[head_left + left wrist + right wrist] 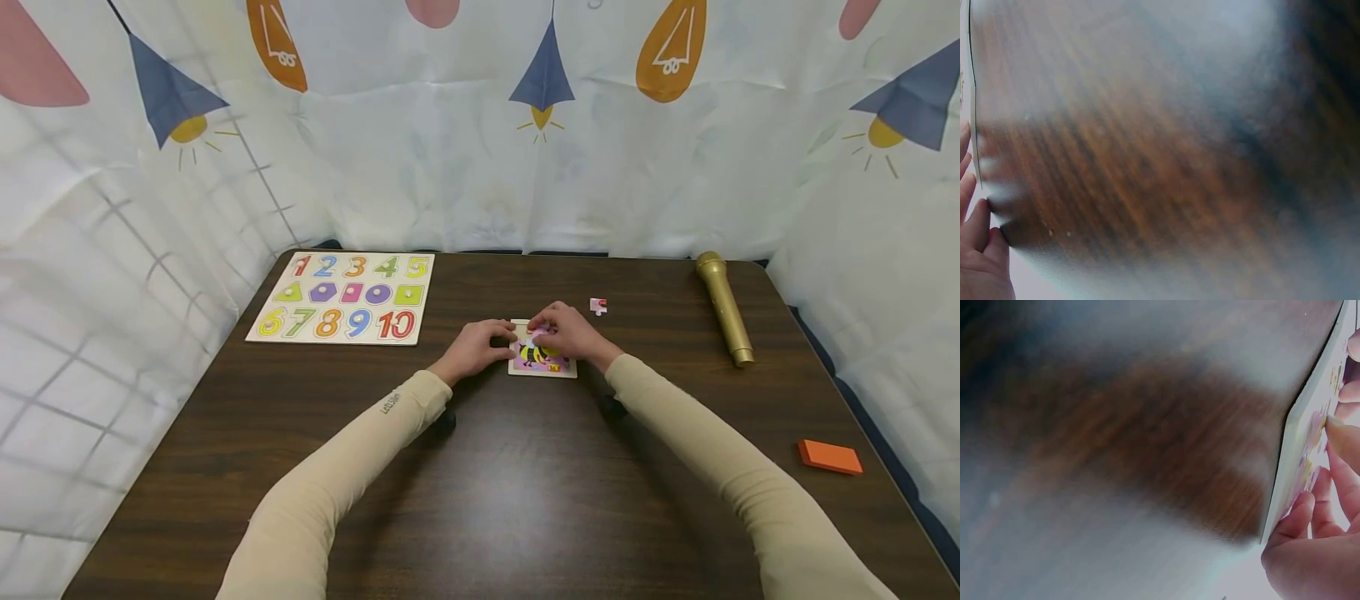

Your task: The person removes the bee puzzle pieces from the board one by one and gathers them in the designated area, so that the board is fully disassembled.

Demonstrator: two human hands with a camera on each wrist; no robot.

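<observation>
A small square jigsaw puzzle with a bee picture and a pale frame (543, 374) lies flat on the table. My left hand (478, 347) touches its left edge with the fingertips and thumb, fingers fairly straight. Over the puzzle's upper part, my right hand (573, 335) curls its thumb and forefinger together at a pale pink puzzle piece, mostly covered by the fingers. In the right wrist view, the thumb (1344, 440) meets the picture surface and other fingers rest by the frame's edge. One loose pink-and-white jigsaw piece (597, 306) lies beyond the right hand.
A number and shape board (341, 325) lies at the back left of the dark wooden table (495, 500). On the right are a gold-coloured microphone-like object (725, 310) and an orange block (830, 457). A patterned curtain (450, 167) hangs behind the table.
</observation>
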